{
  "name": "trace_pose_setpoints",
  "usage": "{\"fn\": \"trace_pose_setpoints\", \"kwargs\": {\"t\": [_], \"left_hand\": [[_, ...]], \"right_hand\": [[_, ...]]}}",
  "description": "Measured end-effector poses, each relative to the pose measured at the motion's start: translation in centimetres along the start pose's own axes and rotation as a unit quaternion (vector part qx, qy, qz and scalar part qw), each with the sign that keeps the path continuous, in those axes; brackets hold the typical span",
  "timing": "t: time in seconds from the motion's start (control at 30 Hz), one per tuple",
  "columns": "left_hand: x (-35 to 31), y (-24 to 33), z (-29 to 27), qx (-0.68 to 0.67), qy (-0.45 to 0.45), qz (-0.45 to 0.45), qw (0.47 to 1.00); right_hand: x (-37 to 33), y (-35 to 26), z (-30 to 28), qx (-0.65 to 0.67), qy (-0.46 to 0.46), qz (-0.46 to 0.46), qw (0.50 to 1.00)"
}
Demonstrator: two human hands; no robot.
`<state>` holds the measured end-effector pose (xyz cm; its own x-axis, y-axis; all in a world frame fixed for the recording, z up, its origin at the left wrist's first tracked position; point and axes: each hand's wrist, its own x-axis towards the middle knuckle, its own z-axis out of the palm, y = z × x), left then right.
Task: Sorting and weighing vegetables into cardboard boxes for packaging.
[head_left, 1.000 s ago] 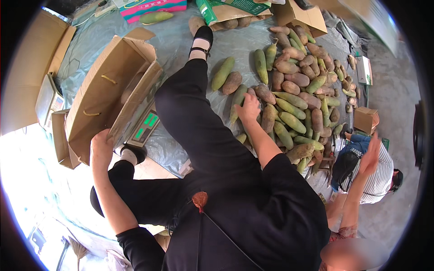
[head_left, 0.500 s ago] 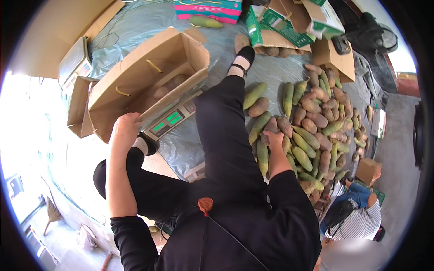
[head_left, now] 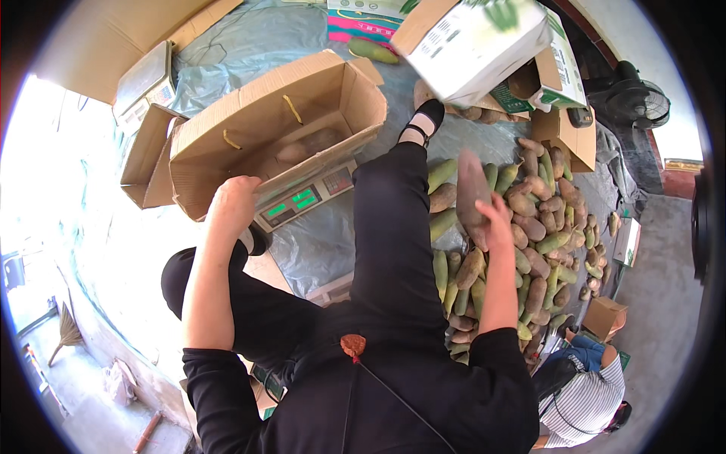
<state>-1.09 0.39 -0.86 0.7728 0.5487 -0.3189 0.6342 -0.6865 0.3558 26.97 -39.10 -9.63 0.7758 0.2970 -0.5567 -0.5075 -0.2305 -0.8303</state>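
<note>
My right hand [head_left: 495, 221] grips a long brown, gourd-like vegetable [head_left: 473, 198], held upright above the pile. That pile [head_left: 538, 266] of green and brown gourds spreads over the floor to my right. On the left, my left hand [head_left: 236, 200] has its fingers bent over the near rim of an open cardboard box [head_left: 227, 117]. A few brown gourds [head_left: 306, 145] lie inside the box. It rests on a digital scale [head_left: 302, 198] whose green display is lit.
A white carton [head_left: 484, 49] with green print stands tilted at the far right, near a black fan [head_left: 635, 98]. Another scale [head_left: 144, 79] is at the far left. One green gourd [head_left: 372, 51] lies at the back. A person in a striped shirt [head_left: 594, 397] sits at lower right.
My right hand has lifted the brown gourd up off the pile. My left hand stays at the box rim. The white carton at the back has swung into a different position.
</note>
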Motion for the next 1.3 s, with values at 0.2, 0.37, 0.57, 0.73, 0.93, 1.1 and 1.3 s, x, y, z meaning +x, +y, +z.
{"fn": "trace_pose_setpoints", "kwargs": {"t": [0.2,0.37,0.57,0.73,0.93,1.1,1.3], "left_hand": [[0.3,-0.6,0.8,0.009,0.001,0.014,1.000],[0.3,-0.2,0.3,0.055,-0.009,0.041,0.998],[0.3,-0.7,0.6,0.078,0.015,0.068,0.995],[0.8,-0.3,0.6,0.043,0.004,0.041,0.998],[1.0,0.4,0.5,0.029,-0.013,0.031,0.999],[0.8,-0.6,0.7,0.068,-0.017,0.042,0.997],[0.5,0.7,0.0,0.049,-0.021,0.037,0.998]], "right_hand": [[-1.3,-14.6,12.0,-0.117,-0.228,-0.195,0.947],[-0.5,-17.0,24.1,-0.239,-0.384,-0.220,0.864],[1.4,-11.2,37.7,-0.495,-0.387,-0.211,0.749],[0.2,-7.1,41.5,-0.640,-0.362,-0.160,0.659],[0.7,-6.5,40.8,-0.658,-0.348,-0.275,0.609],[1.0,-14.2,33.7,-0.399,-0.364,-0.382,0.750],[4.7,-18.8,20.0,-0.180,-0.051,-0.485,0.854]]}}
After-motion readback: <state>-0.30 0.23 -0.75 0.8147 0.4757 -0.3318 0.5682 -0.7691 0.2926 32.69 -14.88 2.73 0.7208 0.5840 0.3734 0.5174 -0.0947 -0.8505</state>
